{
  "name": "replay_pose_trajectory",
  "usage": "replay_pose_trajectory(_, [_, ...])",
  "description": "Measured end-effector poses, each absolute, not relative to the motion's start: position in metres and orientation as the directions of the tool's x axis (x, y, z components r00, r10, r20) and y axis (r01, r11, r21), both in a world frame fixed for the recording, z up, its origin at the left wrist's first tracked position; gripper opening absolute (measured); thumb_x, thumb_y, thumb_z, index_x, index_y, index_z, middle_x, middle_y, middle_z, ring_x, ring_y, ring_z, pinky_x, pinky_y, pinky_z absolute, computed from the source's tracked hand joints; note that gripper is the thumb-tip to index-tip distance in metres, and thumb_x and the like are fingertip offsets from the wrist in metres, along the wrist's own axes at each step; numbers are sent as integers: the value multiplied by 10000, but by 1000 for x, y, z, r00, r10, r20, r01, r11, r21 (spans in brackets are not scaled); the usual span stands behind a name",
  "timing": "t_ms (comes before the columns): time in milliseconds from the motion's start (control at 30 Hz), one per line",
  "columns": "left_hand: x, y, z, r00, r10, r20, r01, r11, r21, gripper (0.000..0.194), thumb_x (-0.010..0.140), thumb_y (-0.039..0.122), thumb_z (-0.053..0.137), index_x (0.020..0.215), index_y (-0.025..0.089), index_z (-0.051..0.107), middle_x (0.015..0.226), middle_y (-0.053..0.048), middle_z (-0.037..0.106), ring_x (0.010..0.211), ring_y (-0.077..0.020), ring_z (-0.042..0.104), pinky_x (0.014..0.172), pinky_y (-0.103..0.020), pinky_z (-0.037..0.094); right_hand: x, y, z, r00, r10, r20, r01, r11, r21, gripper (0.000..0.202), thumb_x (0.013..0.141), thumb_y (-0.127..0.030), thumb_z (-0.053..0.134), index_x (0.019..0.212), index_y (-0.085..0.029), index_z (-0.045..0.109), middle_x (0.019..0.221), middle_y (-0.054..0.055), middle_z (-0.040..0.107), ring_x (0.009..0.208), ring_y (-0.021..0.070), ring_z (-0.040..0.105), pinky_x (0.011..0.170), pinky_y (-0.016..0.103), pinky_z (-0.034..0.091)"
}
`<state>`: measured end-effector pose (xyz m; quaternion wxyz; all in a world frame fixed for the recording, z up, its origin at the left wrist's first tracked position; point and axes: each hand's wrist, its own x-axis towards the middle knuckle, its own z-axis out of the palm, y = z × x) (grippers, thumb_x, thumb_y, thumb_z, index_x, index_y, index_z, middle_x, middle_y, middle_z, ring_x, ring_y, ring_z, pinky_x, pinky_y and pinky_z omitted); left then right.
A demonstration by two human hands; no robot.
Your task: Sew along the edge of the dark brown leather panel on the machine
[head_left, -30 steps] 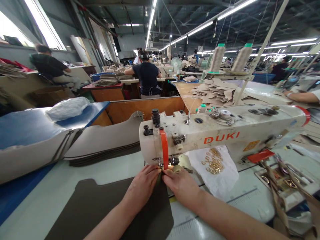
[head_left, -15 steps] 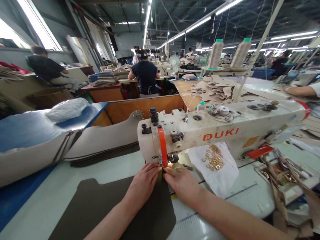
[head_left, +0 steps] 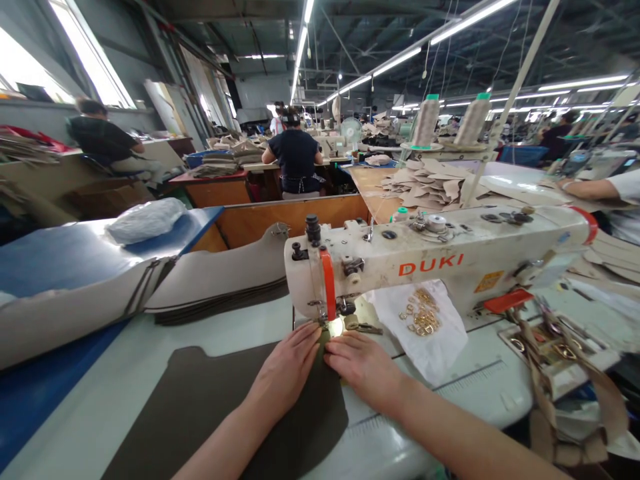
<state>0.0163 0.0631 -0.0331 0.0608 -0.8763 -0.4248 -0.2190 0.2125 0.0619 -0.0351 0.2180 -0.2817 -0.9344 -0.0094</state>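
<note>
A dark grey-brown fabric panel (head_left: 200, 407) lies on the sewing machine bed, its far end at the needle area of the DUKI sewing machine (head_left: 380, 267). My left hand (head_left: 290, 360) rests on the panel just left of the presser foot, fingers together and closed on the material. Opposite it, my right hand (head_left: 363, 363) has bent fingers closed at the panel's right edge. Both sets of fingertips nearly meet in front of the lit needle area. What lies under the fingertips is hidden.
Gold metal rings (head_left: 423, 313) lie on a white plastic bag (head_left: 440, 350) under the machine arm. Stacked grey panels (head_left: 220, 270) sit at left. A parts tray (head_left: 560, 353) with hanging straps stands at right. Co-workers sit beyond; another person's arm (head_left: 590, 190) reaches in at right.
My hands have drawn slightly apart and back from the needle, which shows more of the lit area. The whole view has shifted a little.
</note>
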Motion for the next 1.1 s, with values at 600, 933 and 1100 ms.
replay_pose_trajectory(600, [10,73,-37,630,685,367,753,-654,-73,365,900,128,378,1141,128,653,1172,-106,698,1137,-202,615,978,-327,506,210,68,-34,-732,573,369,569,812,-132,89,918,-142,528,920,-157,616,1023,50,667,968,154,591,897,282,448])
replay_pose_trajectory(933, [13,71,-33,636,663,395,753,-645,-130,385,921,128,325,1117,83,653,1098,-122,727,1068,-197,654,923,-303,533,211,67,-32,-742,565,362,566,816,-113,81,909,-144,544,920,-154,624,1021,52,676,968,155,592,888,289,464])
replay_pose_trajectory(1100, [12,72,-38,605,686,404,768,-637,-69,376,908,126,355,1128,132,659,1137,-98,716,1115,-191,628,971,-314,506,210,66,-32,-733,573,366,566,813,-139,64,896,-142,570,927,-148,625,1023,48,671,980,159,593,901,290,455])
